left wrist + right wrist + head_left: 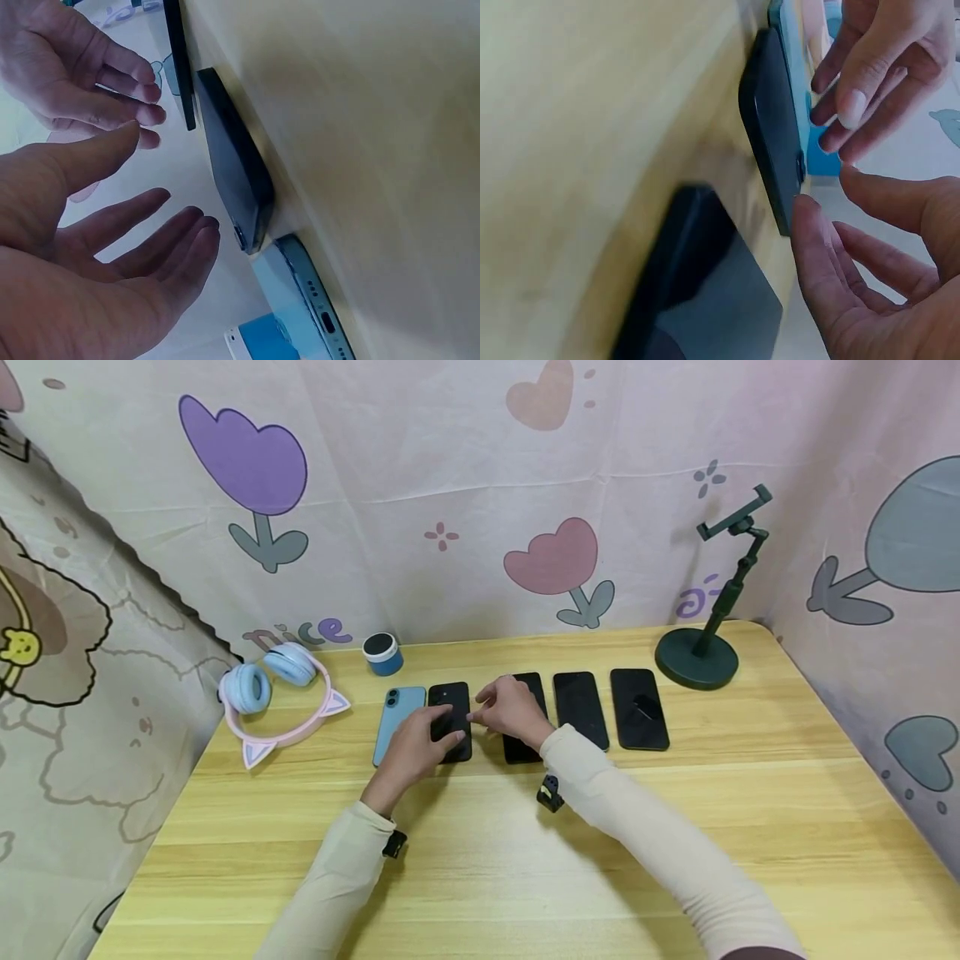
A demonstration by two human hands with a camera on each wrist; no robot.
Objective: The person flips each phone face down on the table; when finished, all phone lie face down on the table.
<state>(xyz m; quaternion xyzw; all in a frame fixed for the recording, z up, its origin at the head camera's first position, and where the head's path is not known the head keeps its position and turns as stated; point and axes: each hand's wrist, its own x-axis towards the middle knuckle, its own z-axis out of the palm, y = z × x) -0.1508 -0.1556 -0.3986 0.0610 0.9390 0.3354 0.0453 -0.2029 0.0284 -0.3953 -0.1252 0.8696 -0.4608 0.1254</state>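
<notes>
A black phone (456, 696) lies back up on the table, its camera near the top corner. Over it hovers my left hand (412, 750), thumb and fingers spread and holding nothing. My right hand (513, 708) is just to its right; in the right wrist view the fingertips (807, 214) are right at the phone's edge, with a gap between thumb and fingers. Left of the black phone lies a light blue phone (397, 712), also back up and partly behind my left hand. A dark phone (523, 752) sits screen up beneath my right hand, partly hidden.
Two more dark phones, one (581, 706) beside the other (636, 693), lie screen up to the right. Behind them stands a dark green phone stand (696, 658). Pink cat-ear headphones (300, 727) and a small blue-and-white jar (384, 658) are at the back left.
</notes>
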